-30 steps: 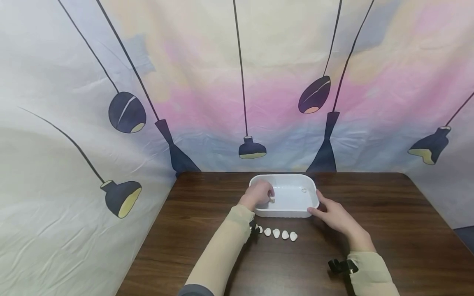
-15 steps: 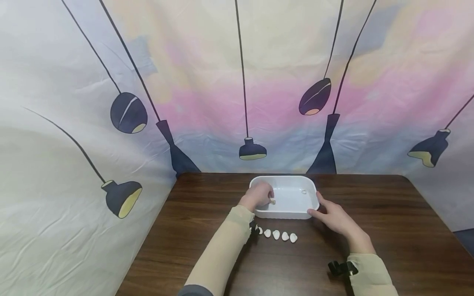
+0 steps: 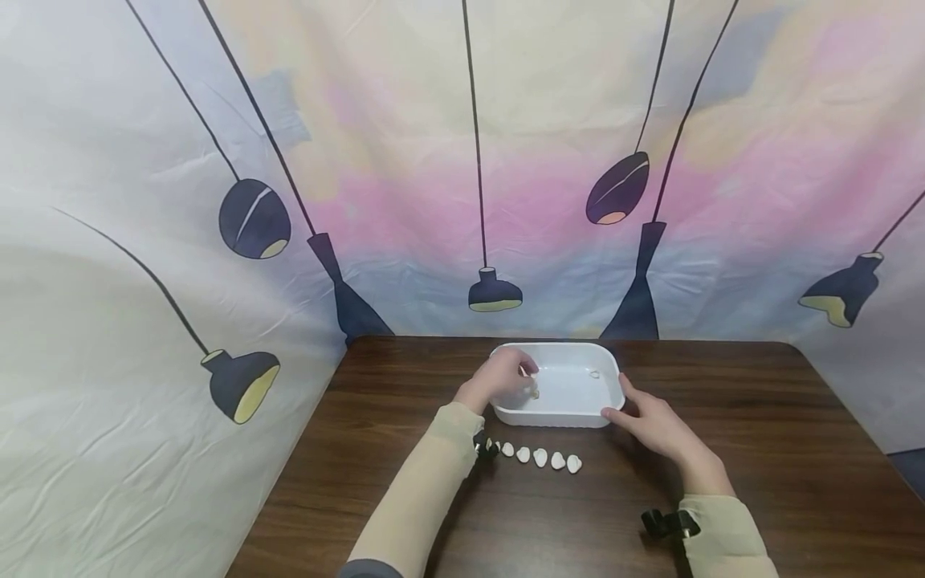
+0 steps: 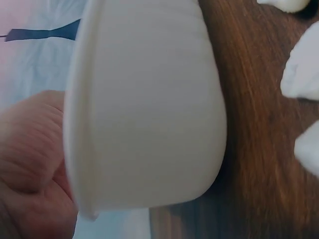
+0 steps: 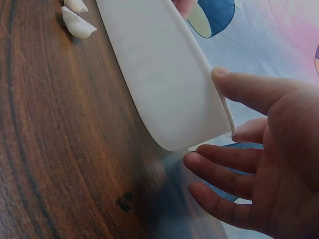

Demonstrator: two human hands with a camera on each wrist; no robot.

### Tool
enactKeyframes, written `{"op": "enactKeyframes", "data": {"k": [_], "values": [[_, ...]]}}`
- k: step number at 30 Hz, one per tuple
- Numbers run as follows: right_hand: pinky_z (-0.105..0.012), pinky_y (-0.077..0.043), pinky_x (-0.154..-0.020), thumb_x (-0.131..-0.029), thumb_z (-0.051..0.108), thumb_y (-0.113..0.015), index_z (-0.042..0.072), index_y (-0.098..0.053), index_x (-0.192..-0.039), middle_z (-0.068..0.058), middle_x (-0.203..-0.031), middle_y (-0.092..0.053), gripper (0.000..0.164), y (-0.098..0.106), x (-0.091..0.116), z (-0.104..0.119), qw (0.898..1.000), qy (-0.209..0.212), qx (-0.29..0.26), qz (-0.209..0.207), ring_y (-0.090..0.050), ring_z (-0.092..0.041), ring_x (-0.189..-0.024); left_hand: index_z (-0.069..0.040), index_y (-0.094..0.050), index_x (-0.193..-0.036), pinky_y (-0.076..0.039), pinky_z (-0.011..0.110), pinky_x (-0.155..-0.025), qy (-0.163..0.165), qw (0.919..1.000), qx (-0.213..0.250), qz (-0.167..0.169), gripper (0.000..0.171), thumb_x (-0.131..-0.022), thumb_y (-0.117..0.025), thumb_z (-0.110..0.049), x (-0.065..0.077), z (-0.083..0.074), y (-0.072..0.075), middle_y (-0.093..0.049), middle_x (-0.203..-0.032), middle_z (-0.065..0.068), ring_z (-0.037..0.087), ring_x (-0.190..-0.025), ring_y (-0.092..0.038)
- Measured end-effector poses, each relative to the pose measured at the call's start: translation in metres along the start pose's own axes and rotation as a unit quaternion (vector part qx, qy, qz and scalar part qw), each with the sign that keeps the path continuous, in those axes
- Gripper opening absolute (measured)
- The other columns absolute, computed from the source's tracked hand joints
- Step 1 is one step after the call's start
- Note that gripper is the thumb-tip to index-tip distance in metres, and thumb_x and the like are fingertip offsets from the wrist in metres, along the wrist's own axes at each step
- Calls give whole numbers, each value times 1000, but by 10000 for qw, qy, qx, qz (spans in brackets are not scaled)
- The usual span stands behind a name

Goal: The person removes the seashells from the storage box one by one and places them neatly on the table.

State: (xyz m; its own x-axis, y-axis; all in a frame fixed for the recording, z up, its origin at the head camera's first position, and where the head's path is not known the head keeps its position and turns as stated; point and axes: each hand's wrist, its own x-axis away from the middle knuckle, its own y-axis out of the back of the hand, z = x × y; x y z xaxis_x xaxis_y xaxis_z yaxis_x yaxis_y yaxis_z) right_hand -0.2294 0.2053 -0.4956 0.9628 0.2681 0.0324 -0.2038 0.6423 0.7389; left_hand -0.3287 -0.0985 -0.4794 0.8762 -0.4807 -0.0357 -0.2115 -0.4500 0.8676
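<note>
A white rectangular dish stands near the table's far edge. My left hand reaches over its left end, fingers loosely bent and parted inside. Just below those fingertips, on the dish floor, lies a small yellowish piece. Farther right in the dish is a small pale ring-shaped piece. With thumb and index finger my right hand holds the dish's right corner at the rim; its other fingers extend loosely beside the end wall in the right wrist view. The dish wall hides the left fingertips in the left wrist view.
Several white seashells lie in a row on the brown wooden table, in front of the dish. The leftmost is partly covered by the black left wrist camera mount. A cloth printed with hanging lamps rises behind the table.
My left hand has lifted slightly and drawn left, its fingers parting from the small yellowish piece, which stays on the dish floor. The right hand keeps its place at the dish.
</note>
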Motion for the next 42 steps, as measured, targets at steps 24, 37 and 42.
{"op": "enactKeyframes", "data": {"k": [24,37,42], "values": [[-72,-31,-116,-104,44,-69,-11,-25,-163,-37,-166,-28,93,7,-4,0,9994,264,-22,-233,-30,-57,-150,-8,-82,-113,-56,26,-73,-576,9898,764,-1051,18,-95,-83,-12,74,7,31,-77,-99,-1,7,-81,-65],[-72,-31,-116,-103,46,-70,-11,-24,-164,-36,-166,-27,95,8,-2,5,9994,271,-32,-206,-31,-57,-150,-12,-83,-107,-57,28,-67,-214,9956,873,-278,13,-94,-84,-12,113,33,29,-73,-88,-9,9,-75,-65],[-72,-34,-114,-102,49,-69,-11,-24,-163,-37,-165,-28,97,3,0,4,9996,242,30,-172,-34,-58,-148,-16,-83,-102,-57,28,-64,22,9962,793,367,8,-94,-84,-15,128,43,21,-70,-81,-12,9,-70,-64]]}}
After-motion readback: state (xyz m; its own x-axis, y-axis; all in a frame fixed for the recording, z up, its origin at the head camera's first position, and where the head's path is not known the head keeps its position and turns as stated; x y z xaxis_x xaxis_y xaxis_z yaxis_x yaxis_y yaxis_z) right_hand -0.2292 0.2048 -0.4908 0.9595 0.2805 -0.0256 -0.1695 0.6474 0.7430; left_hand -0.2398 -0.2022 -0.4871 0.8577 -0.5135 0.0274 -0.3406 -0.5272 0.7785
